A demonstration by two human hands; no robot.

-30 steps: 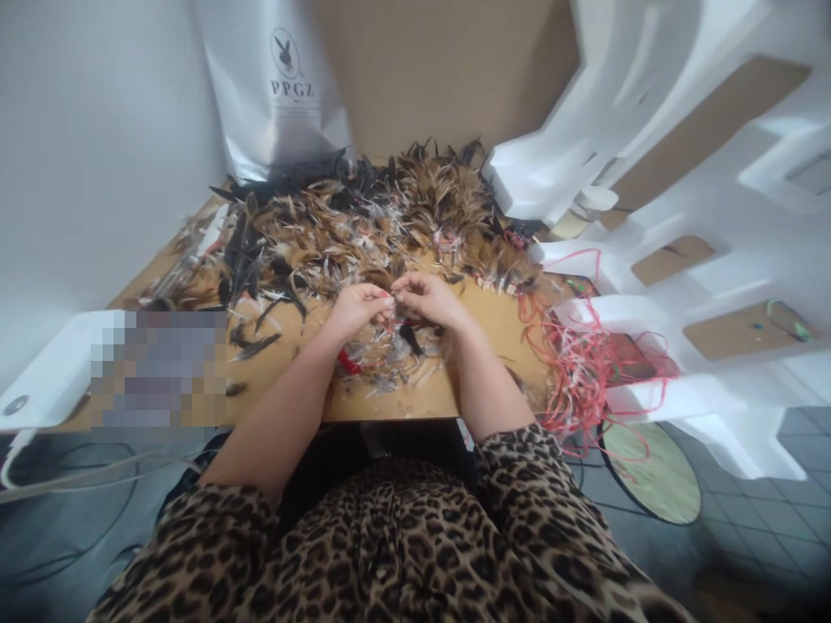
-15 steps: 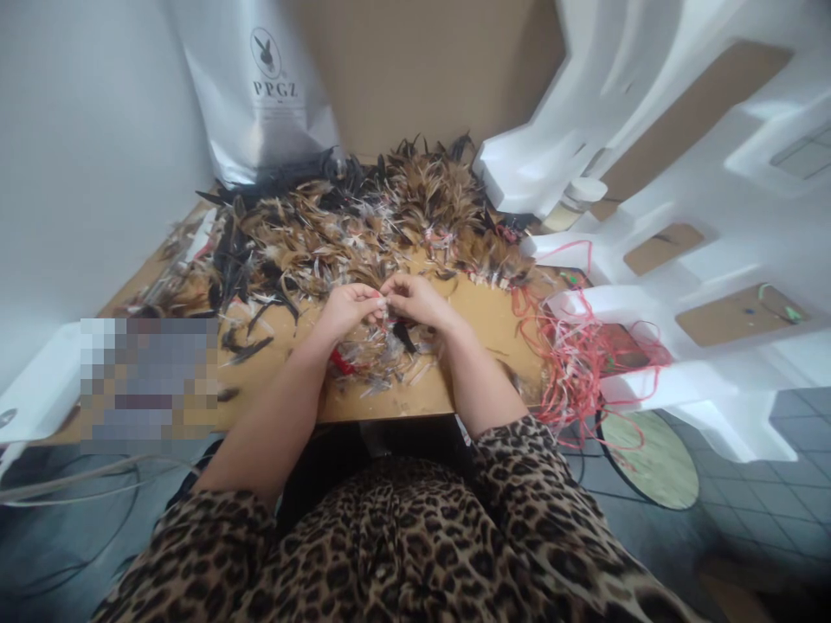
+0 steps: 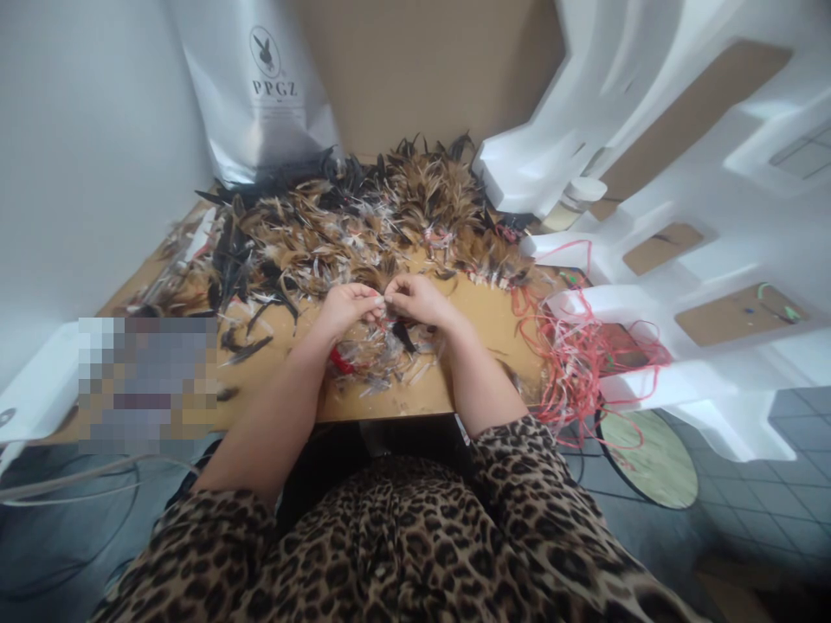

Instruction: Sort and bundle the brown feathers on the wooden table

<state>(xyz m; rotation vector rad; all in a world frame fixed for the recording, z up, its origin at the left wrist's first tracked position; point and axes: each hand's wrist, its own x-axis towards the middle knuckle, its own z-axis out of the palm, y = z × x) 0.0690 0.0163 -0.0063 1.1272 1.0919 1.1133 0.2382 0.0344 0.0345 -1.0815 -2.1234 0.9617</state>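
My left hand (image 3: pixel 354 309) is closed in a pinch, its fingertips at the base of what looks like a small brown feather bunch (image 3: pixel 384 273). Right beside it, my right hand (image 3: pixel 419 300) pinches thumb and finger together; whatever lies between them is too small to make out. The two sets of fingertips almost meet. Below the hands, loose feathers and pale quills (image 3: pixel 383 359) are scattered on the wooden table (image 3: pixel 484 311), with a small red item (image 3: pixel 341 362) among them. Past the hands spreads a big pile of brown and black feathers (image 3: pixel 318 229).
Tangled red string (image 3: pixel 577 363) hangs over the table's right edge by white foam packing (image 3: pixel 714 381). A lidded jar (image 3: pixel 575 203) stands at the back right. A silver bag (image 3: pixel 260 130) is behind the pile. At left lie a white device (image 3: pixel 42 381) and a blurred-out patch.
My right hand's fingertips have shifted slightly to the right, and the feather bunch has turned a little. My left hand stays almost in place.
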